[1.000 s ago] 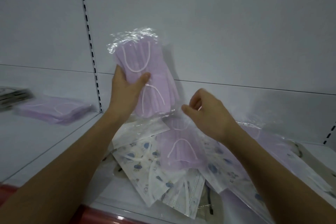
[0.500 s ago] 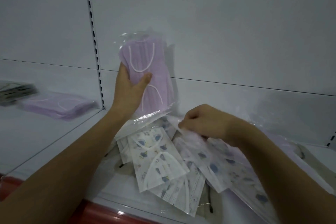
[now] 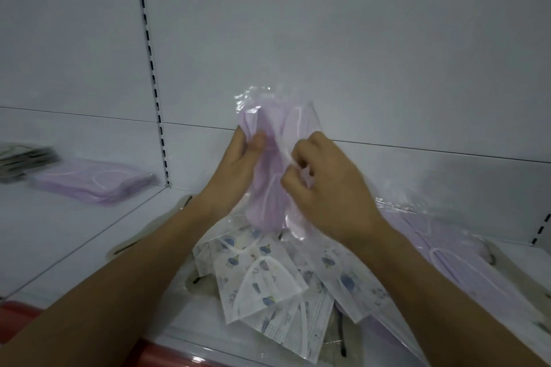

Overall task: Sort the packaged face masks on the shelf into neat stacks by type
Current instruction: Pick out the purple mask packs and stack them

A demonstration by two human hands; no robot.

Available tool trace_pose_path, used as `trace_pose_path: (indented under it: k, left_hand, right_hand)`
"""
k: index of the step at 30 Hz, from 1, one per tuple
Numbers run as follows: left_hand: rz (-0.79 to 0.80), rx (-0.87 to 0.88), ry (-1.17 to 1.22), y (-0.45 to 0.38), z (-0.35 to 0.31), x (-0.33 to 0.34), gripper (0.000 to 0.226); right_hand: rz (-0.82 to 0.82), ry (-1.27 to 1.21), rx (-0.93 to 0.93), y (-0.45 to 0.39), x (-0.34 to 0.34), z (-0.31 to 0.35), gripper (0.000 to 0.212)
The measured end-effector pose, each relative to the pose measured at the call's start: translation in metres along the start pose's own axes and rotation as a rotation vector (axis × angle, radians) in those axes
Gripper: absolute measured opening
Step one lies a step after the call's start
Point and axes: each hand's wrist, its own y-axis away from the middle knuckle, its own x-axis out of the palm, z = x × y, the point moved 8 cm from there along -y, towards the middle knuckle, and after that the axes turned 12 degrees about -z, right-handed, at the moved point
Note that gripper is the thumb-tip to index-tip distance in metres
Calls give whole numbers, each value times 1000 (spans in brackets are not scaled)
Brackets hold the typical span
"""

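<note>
Far left on the white shelf (image 3: 59,232): a blurred dark stack of packs (image 3: 25,158), touching or just beside a flat stack of lilac mask packs (image 3: 92,183). Behind, a pale grey back panel (image 3: 328,24) with a slotted upright strip (image 3: 152,68) running down to the shelf. Along the near edge, a red front lip (image 3: 18,311). At centre, above the shelf, a clear-wrapped lilac mask pack (image 3: 268,158) held upright between both hands: left hand (image 3: 235,167) gripping its left edge, thumb pressed on the front; right hand (image 3: 331,185) curled, fingers pinching the wrapper on its right side. Below the hands, a loose heap of white printed mask packs (image 3: 262,274), overlapping and askew. Further right, more lilac packs (image 3: 447,256) lying partly under the heap, near a second slotted strip (image 3: 541,228).
</note>
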Motion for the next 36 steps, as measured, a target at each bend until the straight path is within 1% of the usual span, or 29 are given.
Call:
trace_pose_path:
  k: [2, 3, 4, 6, 7, 8, 10, 11, 12, 13, 14, 15, 16, 18, 20, 21, 23, 25, 27, 29, 32, 34, 36]
  left_hand:
    - [114, -153, 125, 4, 11, 10, 37]
    - [159, -146, 97, 6, 11, 14, 31]
    - [174, -109, 59, 7, 9, 15, 31]
    - [120, -15, -15, 6, 0, 13, 36]
    - [60, 18, -20, 4, -3, 8, 37]
    - [11, 53, -16, 2, -7, 4, 36]
    - [-48, 68, 77, -1, -13, -4, 36]
    - [-67, 73, 127, -2, -16, -6, 38]
    - [-85, 75, 164, -1, -19, -8, 42]
    - [-91, 83, 182, 0, -22, -7, 46]
    - [-94, 86, 181, 2, -24, -6, 47]
    - [-100, 103, 168, 6, -27, -3, 45]
    - [-112, 127, 155, 10, -30, -1, 41]
    - [-139, 178, 161, 15, -35, 2, 37]
    - [-161, 209, 162, 14, -36, 1, 36]
    - [-154, 221, 133, 12, -35, 1, 34]
    - [-110, 201, 58, 8, -29, 1, 35]
    - [-52, 133, 22, 7, -16, 3, 39]
    - [-9, 92, 23, 10, -10, 8, 51]
    - [8, 79, 38, 15, -8, 15, 56]
    - [-6, 39, 89, 21, -4, 21, 56]
    - [-13, 13, 84, 22, 0, 21, 58]
    - [-61, 21, 99, 21, -1, 16, 58]
  right_hand:
    - [85, 72, -72, 10, 19, 0, 18]
    - [117, 80, -93, 14, 25, -1, 15]
    - [159, 53, -95, 16, 29, -2, 17]
    - [220, -128, -2, 13, 28, -4, 29]
    - [205, -220, 52, 8, 21, -5, 30]
    - [123, -273, 93, 2, 10, -8, 28]
    - [-116, -268, 212, -10, -17, -23, 23]
    - [-176, -279, 307, -12, -25, -31, 33]
    - [-170, -338, 411, -11, -26, -38, 47]
    - [-123, -433, 498, -9, -22, -42, 56]
    - [-57, -530, 539, -8, -17, -41, 56]
    - [-6, -606, 535, -6, -12, -37, 51]
    - [8, -649, 520, -5, -11, -33, 45]
    - [-49, -695, 482, -8, -17, -28, 38]
    - [-70, -683, 460, -10, -18, -30, 43]
    - [-51, -664, 473, -10, -15, -33, 47]
    - [26, -634, 542, -5, -4, -39, 55]
    - [73, -646, 632, 2, 5, -44, 58]
    - [27, -693, 690, 6, 6, -49, 62]
    - [-14, -789, 726, 7, 7, -51, 67]
    - [75, -891, 749, 15, 25, -45, 68]
    - [127, -908, 783, 21, 35, -44, 70]
    - [93, -912, 784, 18, 31, -47, 72]
